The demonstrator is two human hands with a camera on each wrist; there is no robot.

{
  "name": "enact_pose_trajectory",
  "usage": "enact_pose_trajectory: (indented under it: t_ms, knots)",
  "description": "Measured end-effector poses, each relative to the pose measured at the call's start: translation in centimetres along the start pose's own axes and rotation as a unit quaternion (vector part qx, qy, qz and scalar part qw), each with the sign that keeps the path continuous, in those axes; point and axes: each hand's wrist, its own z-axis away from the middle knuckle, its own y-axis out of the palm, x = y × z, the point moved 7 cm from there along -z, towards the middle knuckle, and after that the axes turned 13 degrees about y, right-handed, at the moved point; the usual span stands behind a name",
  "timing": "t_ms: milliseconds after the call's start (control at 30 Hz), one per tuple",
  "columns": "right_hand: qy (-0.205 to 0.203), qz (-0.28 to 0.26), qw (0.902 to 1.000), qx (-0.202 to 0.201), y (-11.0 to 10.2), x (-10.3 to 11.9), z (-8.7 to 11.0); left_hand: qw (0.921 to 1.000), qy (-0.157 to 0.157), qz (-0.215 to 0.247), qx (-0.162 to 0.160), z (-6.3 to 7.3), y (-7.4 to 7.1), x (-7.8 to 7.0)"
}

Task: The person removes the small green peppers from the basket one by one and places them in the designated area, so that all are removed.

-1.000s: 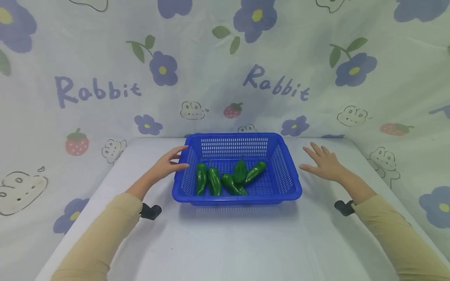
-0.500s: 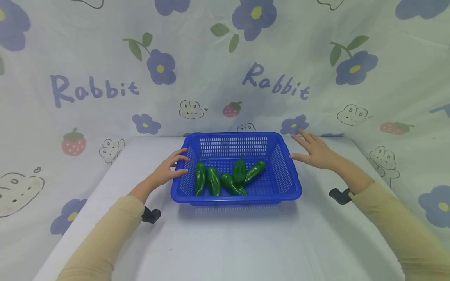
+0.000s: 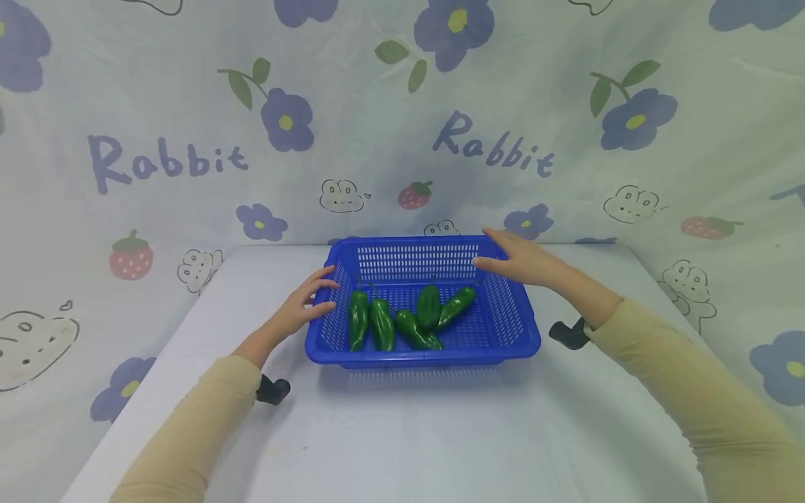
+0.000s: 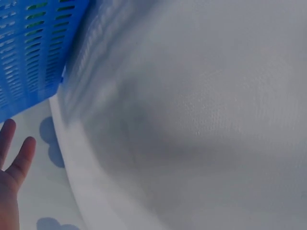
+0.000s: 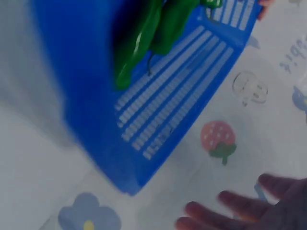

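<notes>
A blue plastic basket (image 3: 424, 358) with slotted walls stands in the middle of the table and holds several green peppers (image 3: 381, 325). Two peppers lie side by side at its left, the others in a cluster further right. My left hand (image 3: 297, 309) is at the basket's left rim, fingers spread and lightly bent. In the left wrist view two fingers (image 4: 21, 160) show just below the basket wall (image 4: 29, 62). Over the back right corner of the basket hovers my right hand (image 3: 528, 261), fingers extended and holding nothing. Its spread fingers (image 5: 240, 206) appear below the basket in the right wrist view.
The table (image 3: 402, 447) has a white cover. Behind it hangs a pale cloth (image 3: 365, 140) printed with flowers, strawberries, rabbits and lettering. A black wrist mount (image 3: 273, 390) sits at the left sleeve and another black mount (image 3: 569, 334) at the right.
My right hand has moved left from beside the basket to over its back right corner. My left hand has shifted slightly at the left rim. Basket and peppers keep their places.
</notes>
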Motion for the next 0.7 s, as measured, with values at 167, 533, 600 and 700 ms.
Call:
enact_pose_trajectory:
  t_ms: [167, 533, 600, 700]
  knots:
    - [0.051, -0.032, 0.9982, 0.006, 0.7, 0.7, -1.6, 0.9994, 0.031, 0.006, -0.016, 0.2, 0.0, 0.3]
    - [0.127, -0.044, 0.9901, 0.041, 4.3, 1.3, -4.0, 0.9989, -0.003, 0.041, -0.023, 0.3, 0.2, 0.9]
    - [0.136, -0.054, 0.9876, 0.056, 4.8, 1.1, -4.2, 0.9983, -0.008, 0.052, -0.026, 0.2, 0.3, 0.7]
    - [0.151, -0.069, 0.9829, 0.08, 5.6, 0.9, -4.5, 0.9975, -0.006, 0.064, -0.028, 0.1, 0.3, -0.7]
